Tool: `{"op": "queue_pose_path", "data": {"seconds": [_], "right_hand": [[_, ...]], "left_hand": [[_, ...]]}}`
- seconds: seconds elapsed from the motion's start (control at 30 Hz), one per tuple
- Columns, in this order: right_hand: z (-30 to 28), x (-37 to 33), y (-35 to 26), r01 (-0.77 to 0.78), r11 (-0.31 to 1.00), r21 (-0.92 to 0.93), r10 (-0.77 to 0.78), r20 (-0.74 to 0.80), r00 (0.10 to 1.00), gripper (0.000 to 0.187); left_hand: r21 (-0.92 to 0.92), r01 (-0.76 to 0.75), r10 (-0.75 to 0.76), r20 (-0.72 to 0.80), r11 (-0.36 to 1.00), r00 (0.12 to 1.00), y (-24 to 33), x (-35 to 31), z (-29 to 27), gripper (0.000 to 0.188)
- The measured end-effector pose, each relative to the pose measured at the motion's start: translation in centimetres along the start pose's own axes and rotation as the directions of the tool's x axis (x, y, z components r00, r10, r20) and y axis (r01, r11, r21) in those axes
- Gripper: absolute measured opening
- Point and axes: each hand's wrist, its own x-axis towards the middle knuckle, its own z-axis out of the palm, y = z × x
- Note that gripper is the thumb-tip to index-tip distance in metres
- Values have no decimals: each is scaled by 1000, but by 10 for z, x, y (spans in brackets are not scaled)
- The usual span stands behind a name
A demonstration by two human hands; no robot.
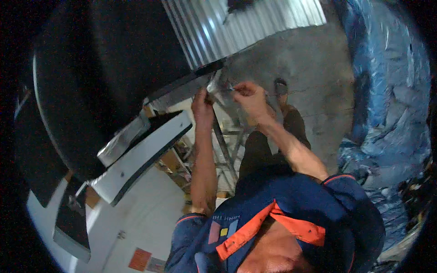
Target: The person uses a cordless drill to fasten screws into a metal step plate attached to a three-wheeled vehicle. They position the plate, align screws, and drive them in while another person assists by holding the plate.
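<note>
My left hand (202, 105) is raised at the middle of the view, its fingers closed beside a short pale piece (214, 85) that looks like bent metal or plastic. It seems to be gripping the lower end of that piece, though the fingers hide the contact. To its right my right hand (251, 98) is closed in a pinch. A small shiny bit (231, 86) shows at its fingertips, too small and blurred to name. Just above the left hand is the lower edge of a large dark curved surface (132, 59).
A ribbed silvery sheet (255, 34) lies at the top. Below my hands stands a metal frame like a stepladder (225, 150). A long white panel (143, 157) juts out at the left. Blue plastic-wrapped goods (391, 104) line the right side, beside the grey concrete floor (318, 68).
</note>
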Motion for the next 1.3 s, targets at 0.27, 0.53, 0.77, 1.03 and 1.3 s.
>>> {"op": "queue_pose_path", "data": {"seconds": [0.27, 0.53, 0.77, 1.03, 1.3], "right_hand": [[66, 65, 32, 213, 957, 196, -155, -274, 949, 17], [29, 1, -7, 463, 867, 181, -314, -522, 793, 14], [23, -15, -12, 448, 853, 269, -234, -569, 789, 17], [37, -3, -11, 458, 876, 152, -287, -599, 748, 16], [49, 6, -7, 440, 877, 192, -242, -613, 752, 16]], "left_hand": [[-283, 121, -115, 36, 952, 993, 20, 93, -11, 45], [-266, 118, 1, 406, 957, 914, 66, 24, 41, 55], [-342, 171, -3, 442, 924, 897, 69, -8, 68, 53], [-389, 201, -10, 441, 899, 897, 65, 5, 67, 57], [-372, 190, -46, 363, 908, 931, 61, 14, 66, 55]]}}
